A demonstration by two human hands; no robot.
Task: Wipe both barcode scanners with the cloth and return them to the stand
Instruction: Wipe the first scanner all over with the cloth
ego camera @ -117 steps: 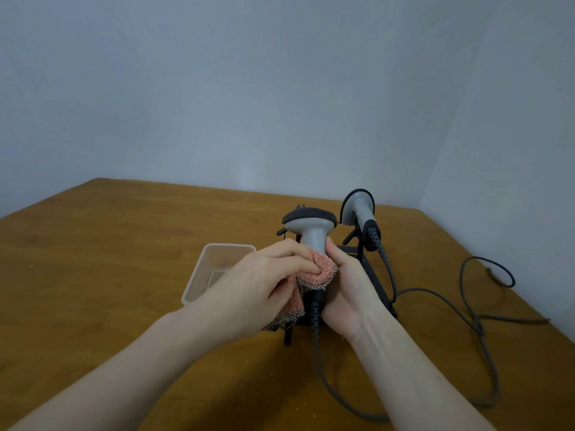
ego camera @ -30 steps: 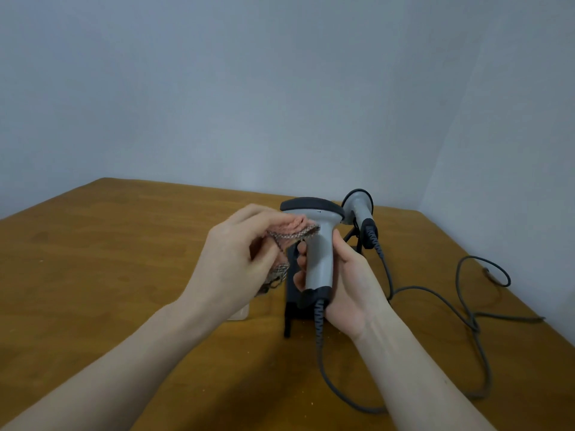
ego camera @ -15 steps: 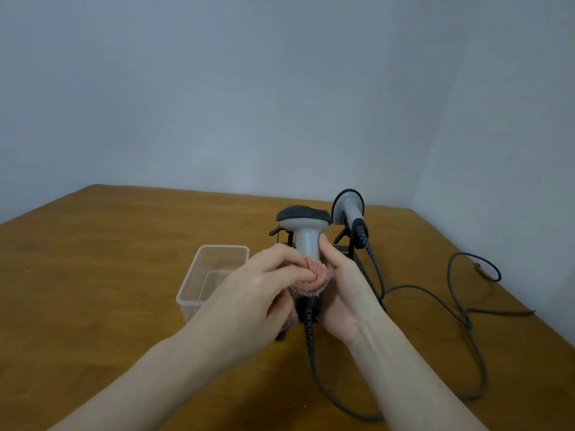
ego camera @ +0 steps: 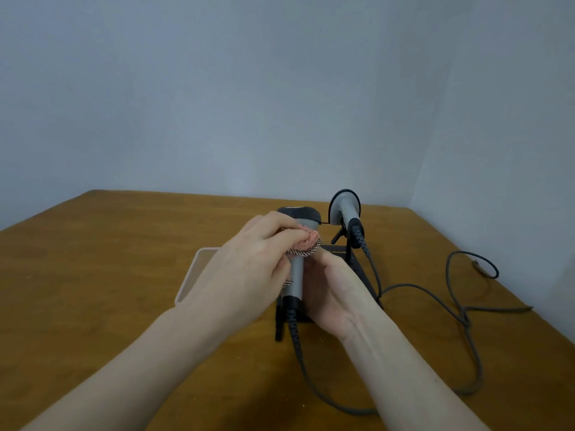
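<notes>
Nearest the camera, the right hand [ego camera: 334, 293] grips the handle of a grey handheld barcode scanner [ego camera: 297, 275], its long axis upright, head on top. Against its neck, the left hand [ego camera: 249, 269] pinches a bunched pink cloth [ego camera: 306, 244]. Behind stands the black wire stand [ego camera: 362, 275], apparently holding the second grey scanner [ego camera: 344, 209], up and right.
</notes>
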